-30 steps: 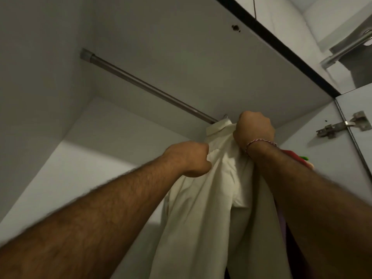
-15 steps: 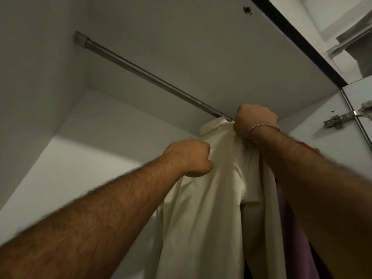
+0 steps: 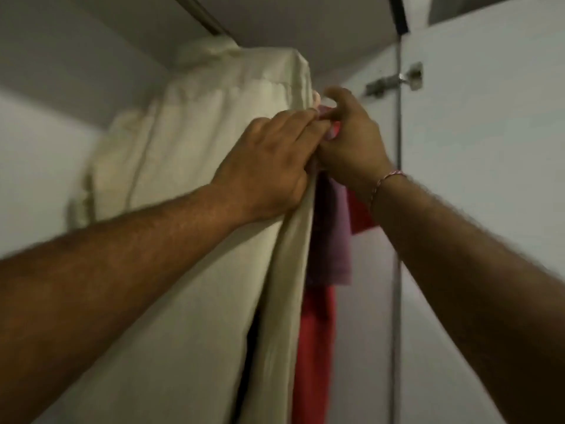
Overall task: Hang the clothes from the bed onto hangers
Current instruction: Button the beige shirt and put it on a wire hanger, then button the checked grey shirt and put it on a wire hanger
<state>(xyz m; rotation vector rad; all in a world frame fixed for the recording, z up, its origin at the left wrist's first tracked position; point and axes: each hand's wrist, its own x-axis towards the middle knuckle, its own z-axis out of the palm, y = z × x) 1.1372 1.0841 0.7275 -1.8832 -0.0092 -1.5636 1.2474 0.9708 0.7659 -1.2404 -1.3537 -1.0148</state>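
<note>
Cream shirt (image 3: 195,185) hangs in the wardrobe under the rail (image 3: 200,15); its hanger is hidden by the cloth. Left hand (image 3: 269,160) lies on the shirt's right edge, fingertips tucked behind it, grip unclear. Right hand (image 3: 351,139) pinches pink cloth beside the purple garment (image 3: 331,237) and red garment (image 3: 316,347). Frame blurred.

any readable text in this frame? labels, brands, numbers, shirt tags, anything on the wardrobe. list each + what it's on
None: no text, label, brand, number or sign can be read.
Cream shirt: no tag or print shows.
Purple garment and red garment: plain where visible.
Wardrobe door and its hinge: no marking legible; the frame is motion-blurred.
Wrist band by the right hand: no lettering.
Left hand covers part of the shirt.
</note>
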